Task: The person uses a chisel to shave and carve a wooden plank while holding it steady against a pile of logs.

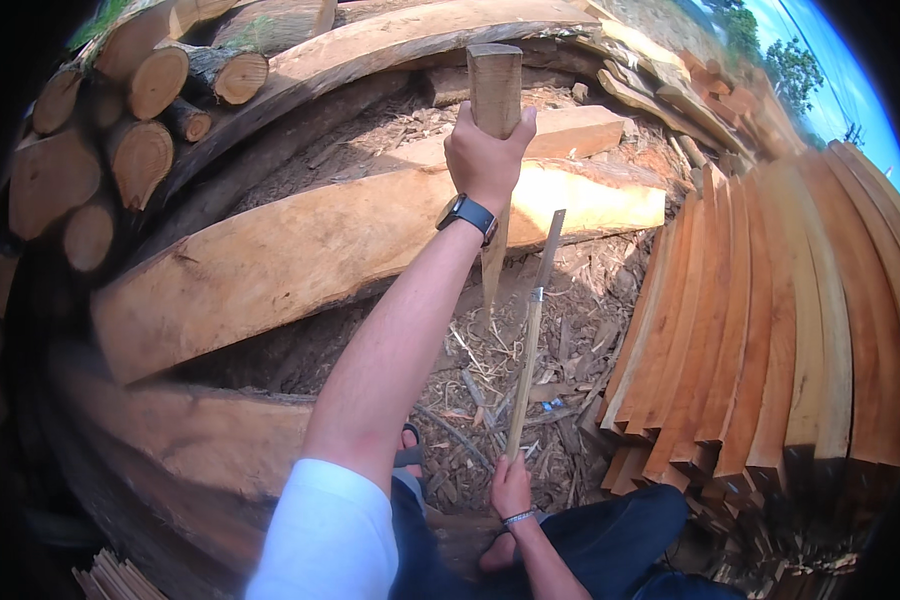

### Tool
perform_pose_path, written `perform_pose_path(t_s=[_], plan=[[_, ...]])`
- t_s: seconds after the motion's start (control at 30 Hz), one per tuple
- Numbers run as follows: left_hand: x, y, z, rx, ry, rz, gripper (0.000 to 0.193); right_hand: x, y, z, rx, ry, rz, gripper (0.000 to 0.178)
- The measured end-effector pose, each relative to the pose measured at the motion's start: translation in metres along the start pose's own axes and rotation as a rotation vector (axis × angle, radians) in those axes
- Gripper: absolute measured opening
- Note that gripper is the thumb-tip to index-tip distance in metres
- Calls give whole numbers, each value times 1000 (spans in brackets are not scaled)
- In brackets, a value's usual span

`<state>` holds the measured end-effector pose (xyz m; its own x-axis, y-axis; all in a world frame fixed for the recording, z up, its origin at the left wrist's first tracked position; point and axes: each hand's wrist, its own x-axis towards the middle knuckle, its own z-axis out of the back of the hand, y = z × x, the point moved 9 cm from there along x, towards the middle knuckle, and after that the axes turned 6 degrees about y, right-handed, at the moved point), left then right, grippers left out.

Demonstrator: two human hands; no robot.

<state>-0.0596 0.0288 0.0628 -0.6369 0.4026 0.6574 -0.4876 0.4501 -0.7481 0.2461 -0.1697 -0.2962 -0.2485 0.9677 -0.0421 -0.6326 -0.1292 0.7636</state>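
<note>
The stack of reddish-brown sawn boards (770, 320) fills the right side, its board ends facing the person, while a pile of cut logs (140, 160) stands at the upper left. Between them, a long pale slab (300, 270) lies slantwise over ground (595, 345) littered with bark and wood chips, its right end in bright sun. The person's dark trousers (610, 530) and white sleeve (325, 530) show along the lower edge. The left arm stretches forward, and the left hand (488, 160) is closed in a fist around a wooden stake (495, 85), which is upright, its thick, blunt end above the fist and its body narrowing below; whether the point meets the ground cannot be told. Lower down, the right hand (511, 487) is wrapped around the bottom of a slim stick (526, 370), which leans slightly right, with a dark, flat upper section beyond a silvery band (537, 294). A dark wristwatch (453, 210) circles the left wrist and a thin bracelet (518, 518) the right.
</note>
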Motion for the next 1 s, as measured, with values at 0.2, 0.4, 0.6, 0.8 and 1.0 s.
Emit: perform_pose_path(t_s=[0.2,0.4,0.6,0.8,1.0], plan=[[-3,-2,0,15,1,-7,49,-22,-31,-30,-30,441,-451,28],[-4,-3,-2,32,25,10,49,-4,-7,-7,-36,143,-134,28],[-3,-2,-3,-5,46,34,46,-24,-41,-47,-53,426,-363,32],[-8,5,-8,-47,68,15,37,-40,-34,-49,185,498,-332,35],[25,36,4,54,4,2,29,-4,-40,-34,354,666,-398,32]])
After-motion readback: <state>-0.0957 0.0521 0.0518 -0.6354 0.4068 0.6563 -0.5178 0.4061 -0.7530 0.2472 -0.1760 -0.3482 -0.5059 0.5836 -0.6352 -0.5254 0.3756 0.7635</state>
